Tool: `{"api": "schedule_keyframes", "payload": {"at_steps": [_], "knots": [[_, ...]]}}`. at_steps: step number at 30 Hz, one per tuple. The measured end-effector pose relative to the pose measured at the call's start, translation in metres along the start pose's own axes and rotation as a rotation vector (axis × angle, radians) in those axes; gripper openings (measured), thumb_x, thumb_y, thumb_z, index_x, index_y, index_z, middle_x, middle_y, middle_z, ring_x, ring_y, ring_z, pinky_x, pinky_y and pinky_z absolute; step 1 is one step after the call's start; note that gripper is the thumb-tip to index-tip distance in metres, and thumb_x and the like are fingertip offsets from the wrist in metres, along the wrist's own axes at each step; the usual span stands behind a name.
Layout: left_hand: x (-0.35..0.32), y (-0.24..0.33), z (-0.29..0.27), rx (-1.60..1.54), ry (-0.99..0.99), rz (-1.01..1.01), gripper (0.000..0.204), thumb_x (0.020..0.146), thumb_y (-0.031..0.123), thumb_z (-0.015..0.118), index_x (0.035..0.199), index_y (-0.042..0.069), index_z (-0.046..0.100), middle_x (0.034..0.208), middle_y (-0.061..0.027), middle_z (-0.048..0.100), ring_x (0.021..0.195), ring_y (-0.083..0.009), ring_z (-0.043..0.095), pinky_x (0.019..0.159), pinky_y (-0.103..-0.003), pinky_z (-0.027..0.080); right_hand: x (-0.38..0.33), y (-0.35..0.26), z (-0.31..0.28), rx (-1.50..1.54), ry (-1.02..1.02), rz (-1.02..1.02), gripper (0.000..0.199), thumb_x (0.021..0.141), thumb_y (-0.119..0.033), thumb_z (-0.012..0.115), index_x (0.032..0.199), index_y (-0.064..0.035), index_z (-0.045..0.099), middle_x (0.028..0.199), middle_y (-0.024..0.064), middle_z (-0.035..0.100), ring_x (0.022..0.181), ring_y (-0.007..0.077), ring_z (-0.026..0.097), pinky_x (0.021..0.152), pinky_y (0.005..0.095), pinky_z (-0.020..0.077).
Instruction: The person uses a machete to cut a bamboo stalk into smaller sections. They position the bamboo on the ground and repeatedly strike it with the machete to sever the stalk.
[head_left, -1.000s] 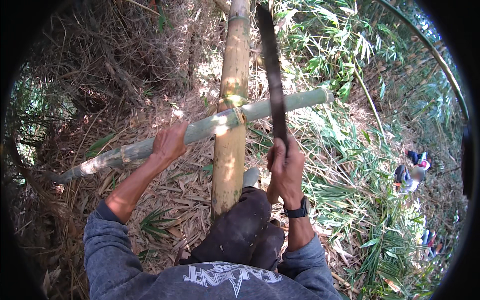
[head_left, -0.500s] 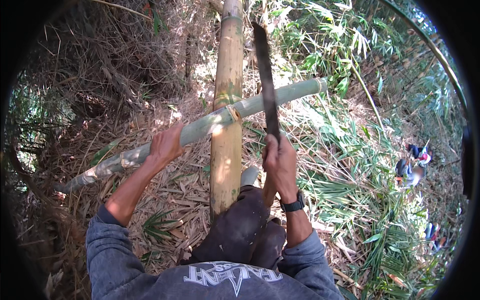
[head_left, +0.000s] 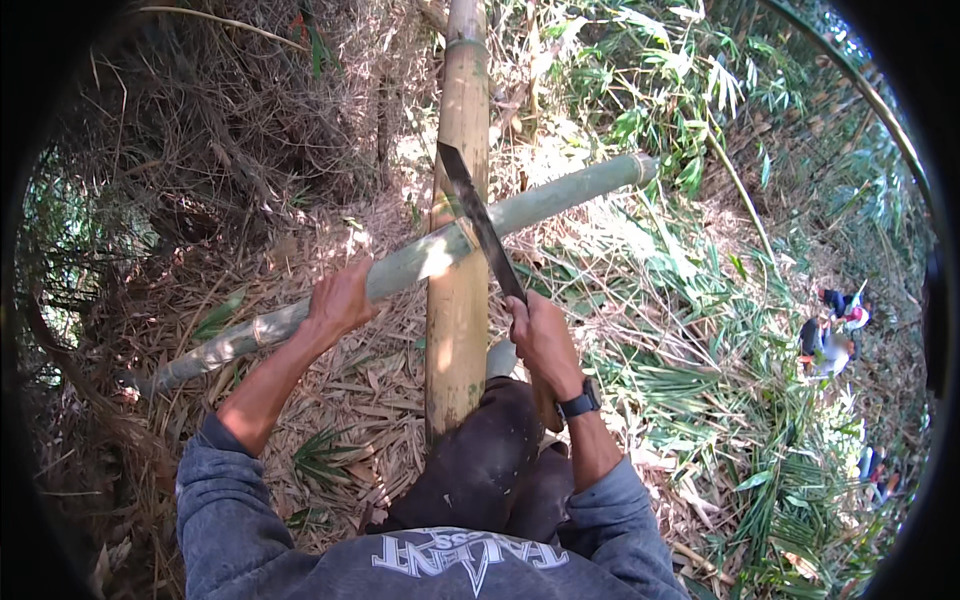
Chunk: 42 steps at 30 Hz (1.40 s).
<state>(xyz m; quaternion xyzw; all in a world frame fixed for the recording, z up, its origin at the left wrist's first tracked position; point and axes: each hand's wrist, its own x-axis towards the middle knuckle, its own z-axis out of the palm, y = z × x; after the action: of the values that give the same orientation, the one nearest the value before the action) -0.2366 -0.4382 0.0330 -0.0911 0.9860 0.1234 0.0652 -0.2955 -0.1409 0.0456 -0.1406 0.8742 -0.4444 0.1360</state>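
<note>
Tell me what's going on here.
A person's left hand grips a green bamboo pole, which lies across a thicker yellowish bamboo pole. The right hand holds a long dark blade, slanted over the green bamboo pole near that crossing; whether they touch isn't clear.

A head-worn fisheye camera looks down on both hands (head_left: 545,342).

Matt metal machete (head_left: 483,226), smooth bamboo (head_left: 575,191)

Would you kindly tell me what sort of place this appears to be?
Probably an outdoor bamboo grove or woodland: dry leaves litter the ground, tangled brush fills the upper left, and green foliage grows at the upper right.
</note>
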Motion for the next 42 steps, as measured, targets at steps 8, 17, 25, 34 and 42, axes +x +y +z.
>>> {"api": "schedule_keyframes", "payload": {"at_steps": [8, 17, 25, 34, 42], "knots": [[-0.007, -0.007, 0.038, 0.122, 0.315, 0.13, 0.035, 0.074, 0.003, 0.069, 0.105, 0.004, 0.054, 0.086, -0.0149, 0.063, 0.081, -0.0326, 0.065, 0.071, -0.044, 0.052, -0.009, -0.028, -0.063, -0.004, -0.153, 0.042, 0.024, 0.097, -0.019, 0.05, 0.091, 0.003, 0.059, 0.063, 0.0222, 0.057, 0.056, 0.0368, 0.058, 0.054, 0.0436, 0.0437], [0.003, -0.016, 0.037, 0.187, 0.364, 0.199, 0.041, 0.072, 0.001, 0.065, 0.112, 0.007, 0.054, 0.088, -0.0138, 0.063, 0.082, -0.0311, 0.064, 0.072, -0.043, 0.047, -0.081, -0.003, -0.065, 0.158, 0.311, 0.002, 0.015, 0.098, -0.011, 0.051, 0.099, 0.0011, 0.06, 0.056, 0.0073, 0.054, 0.047, 0.0158, 0.052, 0.046, 0.032, 0.0393], [0.004, 0.056, -0.027, -0.318, -0.404, 0.309, 0.061, 0.067, 0.018, 0.074, 0.122, 0.001, 0.054, 0.108, -0.021, 0.065, 0.094, -0.0308, 0.065, 0.084, -0.039, 0.051, -0.205, 0.03, -0.101, 0.517, 0.59, 0.332, 0.022, 0.1, -0.021, 0.051, 0.1, -0.0006, 0.059, 0.059, -0.0016, 0.052, 0.048, 0.0056, 0.048, 0.041, 0.0215, 0.0386], [-0.013, 0.177, -0.043, -0.612, -1.071, 0.279, 0.051, 0.075, 0.021, 0.071, 0.115, -0.005, 0.055, 0.086, -0.0088, 0.063, 0.072, -0.0138, 0.062, 0.062, -0.027, 0.05, -0.406, 0.064, -0.115, 0.596, 0.946, 0.698, 0.017, 0.097, -0.018, 0.053, 0.096, -0.0011, 0.056, 0.061, 0.0017, 0.051, 0.044, 0.0106, 0.049, 0.04, 0.0263, 0.042], [-0.093, 0.301, -0.019, -0.356, -1.035, 0.475, 0.074, 0.072, 0.021, 0.075, 0.134, -0.004, 0.043, 0.094, -0.0087, 0.062, 0.075, -0.0206, 0.06, 0.068, -0.034, 0.051, -0.563, 0.118, -0.023, 0.783, 1.025, 1.245, 0.026, 0.086, -0.026, 0.067, 0.076, -0.0036, 0.062, 0.061, 0.0022, 0.055, 0.053, 0.0135, 0.054, 0.047, 0.0302, 0.0447]]}}
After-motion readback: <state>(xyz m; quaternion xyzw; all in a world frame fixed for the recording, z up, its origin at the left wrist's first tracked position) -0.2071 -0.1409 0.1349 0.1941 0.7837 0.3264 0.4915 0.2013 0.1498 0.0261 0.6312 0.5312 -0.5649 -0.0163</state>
